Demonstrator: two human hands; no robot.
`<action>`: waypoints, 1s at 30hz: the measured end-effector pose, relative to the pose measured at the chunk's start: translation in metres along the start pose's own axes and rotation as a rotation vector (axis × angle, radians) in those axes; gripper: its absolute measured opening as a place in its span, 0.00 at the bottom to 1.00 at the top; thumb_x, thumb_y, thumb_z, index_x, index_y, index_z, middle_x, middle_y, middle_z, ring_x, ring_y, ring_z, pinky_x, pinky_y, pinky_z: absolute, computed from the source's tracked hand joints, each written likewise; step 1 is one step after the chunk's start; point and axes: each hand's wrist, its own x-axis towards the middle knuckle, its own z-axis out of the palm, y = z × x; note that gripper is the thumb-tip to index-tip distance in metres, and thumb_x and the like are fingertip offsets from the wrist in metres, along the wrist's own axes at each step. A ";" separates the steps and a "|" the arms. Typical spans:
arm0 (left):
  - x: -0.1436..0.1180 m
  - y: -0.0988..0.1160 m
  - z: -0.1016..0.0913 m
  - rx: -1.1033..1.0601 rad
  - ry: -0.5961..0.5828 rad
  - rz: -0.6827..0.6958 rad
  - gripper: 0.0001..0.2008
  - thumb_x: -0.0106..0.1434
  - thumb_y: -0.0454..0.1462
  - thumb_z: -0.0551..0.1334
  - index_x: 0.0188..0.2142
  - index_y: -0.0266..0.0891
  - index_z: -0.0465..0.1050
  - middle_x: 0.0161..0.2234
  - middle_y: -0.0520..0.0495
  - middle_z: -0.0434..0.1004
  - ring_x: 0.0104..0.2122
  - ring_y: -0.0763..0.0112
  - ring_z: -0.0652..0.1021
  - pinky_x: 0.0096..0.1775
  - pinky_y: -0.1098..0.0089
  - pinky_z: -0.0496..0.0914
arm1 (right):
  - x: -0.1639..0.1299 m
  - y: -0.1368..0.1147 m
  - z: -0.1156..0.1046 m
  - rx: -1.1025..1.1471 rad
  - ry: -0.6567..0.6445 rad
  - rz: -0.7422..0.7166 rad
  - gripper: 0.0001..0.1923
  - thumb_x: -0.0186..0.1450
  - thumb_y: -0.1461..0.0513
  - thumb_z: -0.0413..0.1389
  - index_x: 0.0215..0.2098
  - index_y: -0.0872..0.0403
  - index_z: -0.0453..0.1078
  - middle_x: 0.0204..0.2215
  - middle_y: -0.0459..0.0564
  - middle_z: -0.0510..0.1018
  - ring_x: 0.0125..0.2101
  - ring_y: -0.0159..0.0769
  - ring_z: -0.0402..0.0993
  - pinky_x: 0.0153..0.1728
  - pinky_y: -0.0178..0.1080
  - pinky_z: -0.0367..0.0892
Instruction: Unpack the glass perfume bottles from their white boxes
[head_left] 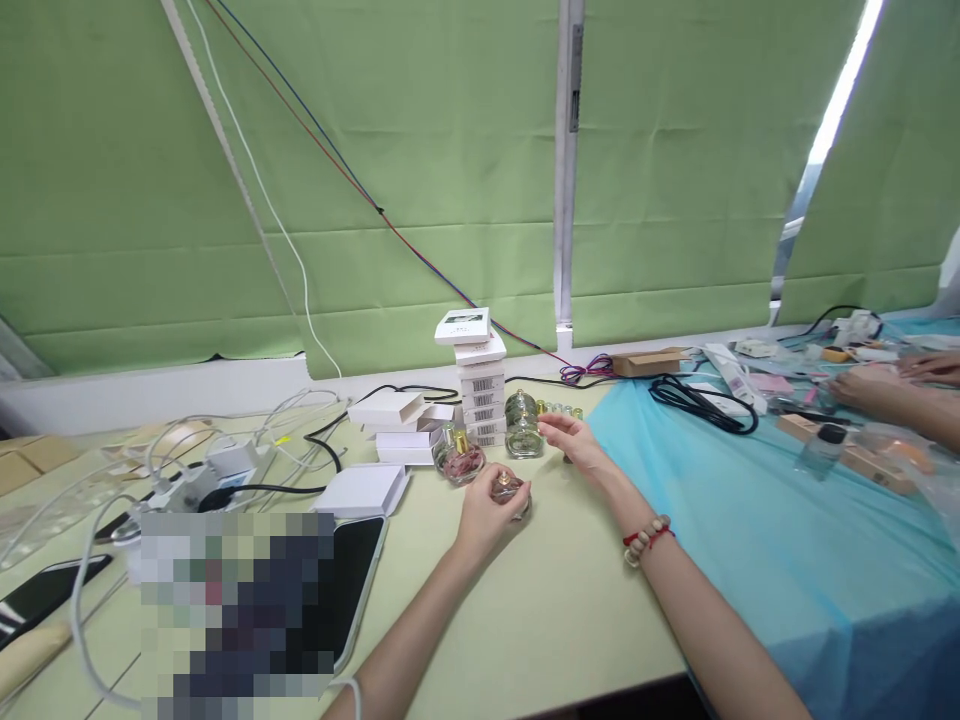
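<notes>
Two hands work over the desk: the left hand is clenched around a small glass bottle, while the right hand, fingers released, hovers just beyond, beside a round bottle.

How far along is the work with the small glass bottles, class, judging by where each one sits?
Done: two glass bottles stand beside the stack of white boxes. In hand: the left hand holds a small bottle; the right hand reaches towards the row of gold caps. Left: that bottle shows no cap yet, and several caps wait.
</notes>
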 end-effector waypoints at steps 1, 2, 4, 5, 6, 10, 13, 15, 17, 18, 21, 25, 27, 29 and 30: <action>0.000 0.000 0.000 -0.005 -0.005 -0.004 0.11 0.52 0.44 0.62 0.27 0.39 0.65 0.25 0.53 0.69 0.24 0.75 0.71 0.28 0.75 0.65 | 0.002 0.001 -0.003 -0.011 0.044 -0.024 0.28 0.41 0.47 0.65 0.35 0.55 0.74 0.39 0.54 0.79 0.40 0.40 0.74 0.42 0.41 0.69; 0.000 0.001 0.000 -0.009 -0.009 -0.008 0.11 0.52 0.44 0.62 0.27 0.39 0.65 0.25 0.53 0.68 0.24 0.75 0.71 0.28 0.75 0.65 | 0.003 0.003 -0.006 -0.022 0.095 -0.057 0.27 0.42 0.47 0.65 0.35 0.56 0.74 0.38 0.55 0.79 0.40 0.40 0.74 0.42 0.41 0.69; -0.001 0.002 0.001 -0.018 -0.015 -0.018 0.12 0.53 0.45 0.61 0.27 0.39 0.65 0.25 0.53 0.68 0.24 0.75 0.71 0.29 0.75 0.65 | 0.007 0.008 -0.012 -0.046 0.199 -0.120 0.26 0.42 0.48 0.65 0.34 0.57 0.73 0.38 0.55 0.79 0.39 0.40 0.74 0.44 0.42 0.69; -0.001 0.002 0.001 -0.020 -0.018 -0.022 0.12 0.53 0.45 0.61 0.27 0.39 0.65 0.25 0.53 0.68 0.25 0.75 0.71 0.29 0.75 0.66 | 0.008 0.012 -0.016 -0.063 0.245 -0.138 0.25 0.43 0.49 0.64 0.34 0.57 0.73 0.38 0.56 0.79 0.39 0.40 0.75 0.44 0.42 0.69; -0.001 0.002 0.001 -0.019 -0.020 -0.024 0.12 0.53 0.45 0.61 0.27 0.39 0.65 0.25 0.53 0.69 0.25 0.75 0.72 0.29 0.74 0.66 | 0.009 0.015 -0.019 -0.089 0.282 -0.141 0.24 0.44 0.51 0.64 0.34 0.57 0.73 0.37 0.56 0.79 0.38 0.40 0.75 0.44 0.43 0.69; 0.000 0.002 0.001 0.001 -0.028 -0.013 0.12 0.53 0.45 0.62 0.29 0.38 0.66 0.27 0.51 0.71 0.26 0.74 0.72 0.31 0.73 0.67 | 0.011 0.027 -0.028 -0.308 0.340 -0.098 0.16 0.51 0.58 0.59 0.35 0.59 0.73 0.36 0.56 0.79 0.35 0.38 0.76 0.41 0.41 0.71; 0.000 0.002 0.001 0.003 -0.024 -0.012 0.13 0.53 0.46 0.62 0.29 0.38 0.66 0.27 0.51 0.71 0.26 0.73 0.73 0.31 0.73 0.67 | 0.009 0.031 -0.030 -0.541 0.225 -0.119 0.12 0.52 0.64 0.57 0.36 0.59 0.73 0.33 0.53 0.80 0.33 0.36 0.76 0.38 0.38 0.70; 0.000 0.002 0.001 -0.006 -0.022 -0.017 0.13 0.53 0.46 0.62 0.29 0.38 0.66 0.27 0.51 0.72 0.27 0.73 0.73 0.31 0.73 0.67 | 0.007 0.032 -0.030 -0.651 0.098 -0.148 0.13 0.52 0.66 0.56 0.37 0.57 0.73 0.31 0.51 0.80 0.33 0.35 0.76 0.38 0.37 0.68; 0.000 0.002 0.001 -0.015 -0.021 -0.019 0.13 0.53 0.46 0.62 0.28 0.38 0.66 0.27 0.51 0.72 0.27 0.73 0.73 0.31 0.73 0.67 | 0.004 0.030 -0.029 -0.736 -0.004 -0.156 0.14 0.52 0.66 0.58 0.38 0.55 0.73 0.31 0.48 0.80 0.33 0.34 0.75 0.40 0.37 0.66; -0.001 0.002 0.001 -0.018 -0.021 -0.017 0.13 0.53 0.45 0.63 0.29 0.38 0.66 0.27 0.51 0.72 0.27 0.73 0.73 0.31 0.73 0.67 | 0.003 0.029 -0.028 -0.780 -0.038 -0.143 0.15 0.52 0.66 0.58 0.39 0.54 0.73 0.30 0.47 0.80 0.32 0.33 0.75 0.41 0.38 0.65; -0.001 0.001 0.001 -0.023 -0.016 -0.011 0.13 0.52 0.45 0.63 0.28 0.38 0.67 0.27 0.50 0.72 0.27 0.73 0.73 0.31 0.73 0.67 | -0.003 0.020 -0.026 -0.931 -0.092 -0.106 0.16 0.53 0.64 0.59 0.41 0.53 0.72 0.32 0.46 0.80 0.34 0.34 0.74 0.45 0.40 0.60; 0.000 0.000 0.001 -0.021 -0.014 -0.003 0.13 0.52 0.46 0.63 0.29 0.38 0.68 0.27 0.50 0.72 0.27 0.73 0.73 0.31 0.73 0.67 | -0.010 0.001 -0.025 -1.113 -0.073 -0.179 0.13 0.52 0.60 0.62 0.37 0.51 0.75 0.37 0.48 0.79 0.42 0.38 0.71 0.44 0.39 0.58; 0.000 -0.001 0.001 -0.008 -0.016 0.011 0.13 0.52 0.46 0.63 0.29 0.38 0.68 0.27 0.50 0.73 0.27 0.73 0.73 0.31 0.73 0.67 | -0.012 -0.007 -0.025 -1.123 -0.145 -0.130 0.09 0.51 0.59 0.62 0.31 0.52 0.77 0.33 0.48 0.80 0.35 0.36 0.72 0.35 0.35 0.60; 0.000 -0.001 0.001 0.006 -0.013 0.025 0.13 0.52 0.46 0.63 0.29 0.38 0.68 0.28 0.51 0.72 0.27 0.73 0.73 0.31 0.73 0.66 | -0.014 -0.011 -0.026 -1.097 -0.250 -0.042 0.06 0.51 0.61 0.62 0.26 0.54 0.77 0.25 0.48 0.79 0.26 0.32 0.71 0.27 0.32 0.59; 0.000 -0.001 0.001 0.011 -0.009 0.030 0.13 0.53 0.46 0.63 0.29 0.38 0.68 0.28 0.51 0.72 0.27 0.73 0.73 0.31 0.73 0.66 | -0.014 -0.011 -0.026 -1.083 -0.285 -0.019 0.05 0.50 0.62 0.61 0.25 0.56 0.77 0.23 0.48 0.79 0.23 0.30 0.70 0.24 0.32 0.58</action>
